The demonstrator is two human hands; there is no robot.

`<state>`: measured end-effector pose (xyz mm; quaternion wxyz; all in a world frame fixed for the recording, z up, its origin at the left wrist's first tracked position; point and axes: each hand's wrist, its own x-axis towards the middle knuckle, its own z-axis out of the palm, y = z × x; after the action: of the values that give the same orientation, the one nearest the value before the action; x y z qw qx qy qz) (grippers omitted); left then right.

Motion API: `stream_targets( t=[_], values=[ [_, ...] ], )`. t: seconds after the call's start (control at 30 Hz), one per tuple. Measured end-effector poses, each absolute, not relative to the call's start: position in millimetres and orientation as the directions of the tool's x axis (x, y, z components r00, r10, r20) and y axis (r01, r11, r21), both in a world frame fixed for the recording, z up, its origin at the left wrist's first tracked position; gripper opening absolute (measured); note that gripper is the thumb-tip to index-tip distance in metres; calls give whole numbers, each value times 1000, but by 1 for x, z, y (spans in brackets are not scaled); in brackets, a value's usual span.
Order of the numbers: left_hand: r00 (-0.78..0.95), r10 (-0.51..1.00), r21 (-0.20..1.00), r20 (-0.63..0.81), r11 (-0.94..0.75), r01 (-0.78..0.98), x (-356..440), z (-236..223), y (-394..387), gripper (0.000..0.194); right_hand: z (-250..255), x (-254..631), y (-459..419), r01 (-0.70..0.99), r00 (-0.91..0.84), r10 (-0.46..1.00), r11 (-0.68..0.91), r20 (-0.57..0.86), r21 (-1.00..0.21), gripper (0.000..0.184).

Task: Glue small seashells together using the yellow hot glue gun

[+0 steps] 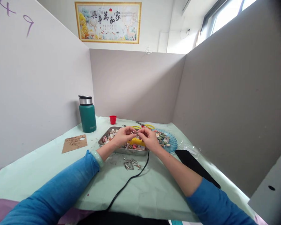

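My left hand (pixel 125 136) and my right hand (pixel 148 137) meet fingertip to fingertip above a metal tray (pixel 124 152). Both are closed in a pinch around something too small to make out. Shells (pixel 111 134) fill the tray. Just under my fingers lies a yellow tool (pixel 137 142), which looks like a hot glue gun, partly hidden by my hands; a black cord (pixel 131 178) runs from it toward me. In front of the tray is a small heap of silver metal clips (pixel 131 164).
Right of the tray, a blue plate (pixel 174 144) holds small shell-like pieces. Scissors with yellow handles (pixel 150 126) lie behind. A red cup (pixel 112 119), a green bottle (pixel 87 118), a stained brown card (pixel 74 143) and a black strip (pixel 196 167) also sit on the table. Grey panels (pixel 138 84) surround it.
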<state>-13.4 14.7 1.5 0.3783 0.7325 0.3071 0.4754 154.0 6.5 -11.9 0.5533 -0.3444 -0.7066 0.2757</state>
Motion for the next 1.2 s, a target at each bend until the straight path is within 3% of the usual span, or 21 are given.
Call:
stream_targets(
  t=[0.4, 0.67, 0.83, 0.93, 1.07, 1.13, 1.2],
  values=[
    [364, 818, 860, 446, -504, 81, -14, 1, 16, 28, -14, 153, 6, 164, -146, 765, 643, 627, -748, 13],
    [307, 859, 893, 409, -447, 61, -11, 6, 9, 32, -12, 156, 11, -78, -42, 895, 439, 443, -895, 21],
    [209, 890, 872, 405, -445, 204, -12, 0, 18, 23, -13, 161, 15, -99, -11, 915, 401, 404, -911, 24],
    [128, 892, 772, 433, -441, 458, -15, -1, 22, 16, -14, 161, 16, -109, 10, 922, 386, 387, -916, 25],
    [104, 889, 436, 445, -316, 843, -20, 3, 19, 16, -15, 158, 16, -40, 9, 919, 393, 393, -919, 21],
    [156, 915, 290, 372, -275, 917, -22, 4, 17, 17, -17, 157, 17, 55, 19, 908, 417, 419, -907, 17],
    [217, 936, 225, 279, -283, 932, -23, 4, 16, 21, -20, 155, 18, 151, 23, 891, 445, 454, -882, 14]
  ],
)
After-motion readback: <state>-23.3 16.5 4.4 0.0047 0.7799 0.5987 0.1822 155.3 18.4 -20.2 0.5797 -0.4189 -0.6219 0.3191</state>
